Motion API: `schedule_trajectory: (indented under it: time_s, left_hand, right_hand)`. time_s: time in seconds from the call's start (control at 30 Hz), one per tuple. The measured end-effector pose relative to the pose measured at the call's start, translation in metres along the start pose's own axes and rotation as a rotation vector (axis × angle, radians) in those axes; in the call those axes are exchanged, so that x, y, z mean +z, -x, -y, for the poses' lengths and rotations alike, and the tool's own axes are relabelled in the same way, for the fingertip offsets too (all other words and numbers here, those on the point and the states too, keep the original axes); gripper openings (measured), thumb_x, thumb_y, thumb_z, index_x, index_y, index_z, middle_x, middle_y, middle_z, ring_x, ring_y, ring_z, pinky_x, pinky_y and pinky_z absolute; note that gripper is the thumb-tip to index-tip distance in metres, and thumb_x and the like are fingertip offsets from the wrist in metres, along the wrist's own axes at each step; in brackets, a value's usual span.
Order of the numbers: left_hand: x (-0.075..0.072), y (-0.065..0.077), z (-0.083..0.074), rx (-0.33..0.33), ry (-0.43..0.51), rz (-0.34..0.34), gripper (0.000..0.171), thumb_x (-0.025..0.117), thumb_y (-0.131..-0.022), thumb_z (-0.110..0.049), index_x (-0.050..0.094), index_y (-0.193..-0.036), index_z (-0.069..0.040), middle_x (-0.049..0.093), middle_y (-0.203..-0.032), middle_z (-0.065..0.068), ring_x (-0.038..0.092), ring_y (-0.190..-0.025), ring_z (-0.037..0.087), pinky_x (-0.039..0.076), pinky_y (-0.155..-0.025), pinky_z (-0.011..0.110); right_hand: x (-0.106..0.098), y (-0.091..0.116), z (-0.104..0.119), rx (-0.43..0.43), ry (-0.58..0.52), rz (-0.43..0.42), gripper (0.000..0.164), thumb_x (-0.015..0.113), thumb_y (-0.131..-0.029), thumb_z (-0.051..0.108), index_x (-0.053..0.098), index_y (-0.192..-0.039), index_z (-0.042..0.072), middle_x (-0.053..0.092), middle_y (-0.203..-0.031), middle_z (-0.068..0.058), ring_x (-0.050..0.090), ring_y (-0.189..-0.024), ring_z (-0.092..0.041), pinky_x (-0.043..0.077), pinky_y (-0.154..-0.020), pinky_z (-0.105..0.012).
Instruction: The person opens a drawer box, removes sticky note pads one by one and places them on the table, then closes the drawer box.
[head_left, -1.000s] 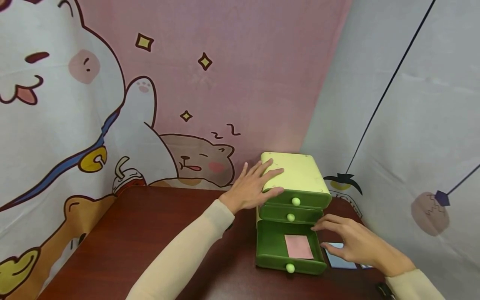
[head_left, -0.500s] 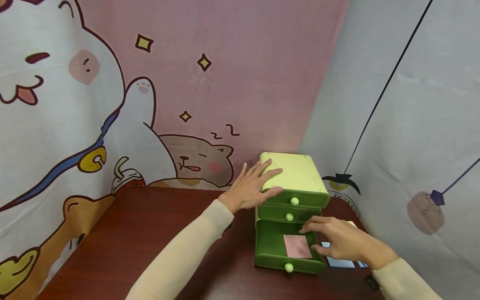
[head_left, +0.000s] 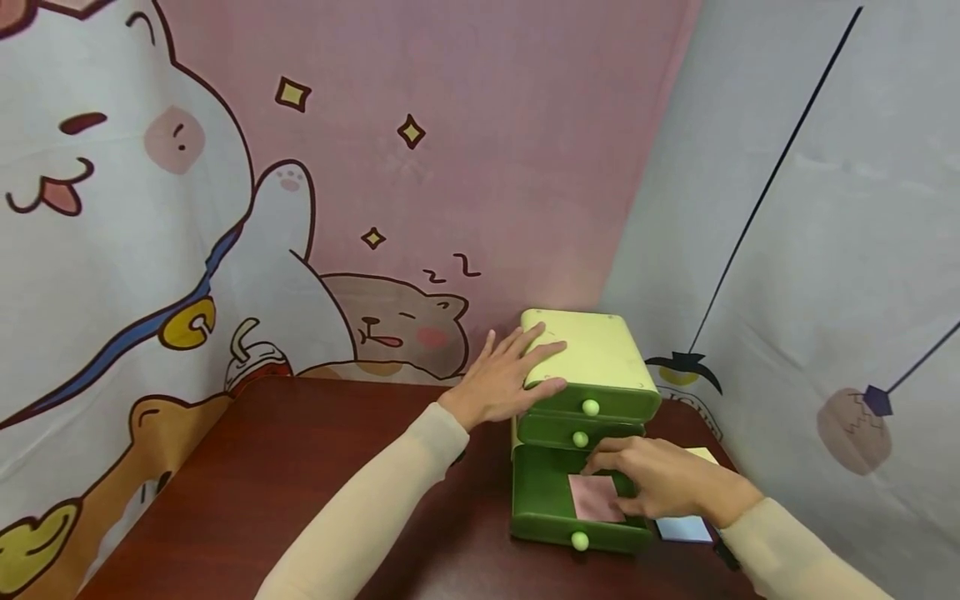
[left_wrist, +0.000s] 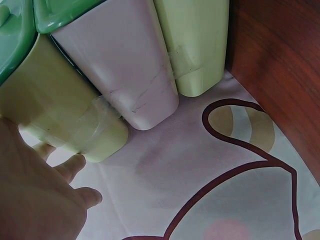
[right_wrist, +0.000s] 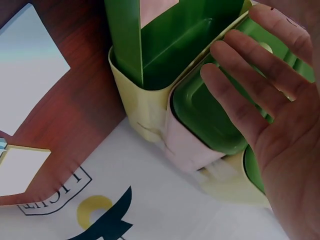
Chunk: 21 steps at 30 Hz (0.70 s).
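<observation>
A small chest of three drawers [head_left: 592, 342] stands on the table, pale yellow on top with green drawer fronts and round light-green knobs. Its bottom drawer [head_left: 536, 492] is pulled out, and a pink square of paper [head_left: 588, 498] lies inside. My left hand [head_left: 495, 379] rests with spread fingers on the chest's top left edge. Over the drawer's right side, my right hand [head_left: 663, 479] reaches in with bent, relaxed fingers, its thumb tip overlapping the pink paper's right edge. The right wrist view shows these fingers [right_wrist: 240, 65] apart and holding nothing.
Right of the chest lie a light-blue paper pad [head_left: 684, 530] and a pale-yellow one [head_left: 703, 455], partly behind my right arm. A printed cartoon cloth [head_left: 487, 150] hangs behind the dark red-brown table [head_left: 337, 467].
My right hand has moved left, from beside the drawer to over it and the pink paper. The left hand has stayed on the chest.
</observation>
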<state>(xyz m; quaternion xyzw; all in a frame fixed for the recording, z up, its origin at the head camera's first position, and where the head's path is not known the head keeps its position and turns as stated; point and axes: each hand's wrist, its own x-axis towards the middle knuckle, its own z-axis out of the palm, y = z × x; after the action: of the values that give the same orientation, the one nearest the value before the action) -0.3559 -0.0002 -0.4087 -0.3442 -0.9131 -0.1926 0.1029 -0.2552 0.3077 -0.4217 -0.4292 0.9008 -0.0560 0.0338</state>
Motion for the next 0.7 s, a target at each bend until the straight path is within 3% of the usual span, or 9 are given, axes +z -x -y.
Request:
schedule_trajectory:
  time_s: [0.13,0.27,0.7]
  left_hand:
    - [0.000,0.001,0.000,-0.005,0.011,0.000,0.076,0.034,-0.115,-0.084,0.029,-0.184,-0.051,0.013,-0.199,-0.004,0.019,-0.185,0.034,0.004,-0.147,0.075]
    - [0.000,0.001,-0.001,-0.009,0.018,0.001,0.077,0.034,-0.114,-0.085,0.030,-0.184,-0.052,0.013,-0.199,-0.005,0.019,-0.185,0.034,0.003,-0.148,0.074]
    - [0.001,0.001,0.001,-0.008,0.024,-0.004,0.074,0.033,-0.115,-0.085,0.028,-0.183,-0.056,0.011,-0.199,-0.008,0.018,-0.186,0.032,0.003,-0.148,0.074]
  right_hand:
    - [0.001,-0.007,0.002,0.014,-0.020,0.056,0.044,0.097,-0.095,0.020,0.084,-0.136,0.028,0.077,-0.137,0.012,0.081,-0.114,-0.012,0.066,-0.078,-0.030]
    - [0.003,-0.011,0.002,0.011,-0.021,0.103,0.049,0.099,-0.095,0.022,0.083,-0.141,0.025,0.077,-0.141,0.012,0.081,-0.122,-0.014,0.069,-0.083,-0.031]
    - [0.011,-0.025,0.000,-0.016,0.043,0.182,0.062,0.104,-0.081,0.012,0.084,-0.138,0.025,0.081,-0.135,0.006,0.080,-0.109,-0.009,0.067,-0.077,-0.029]
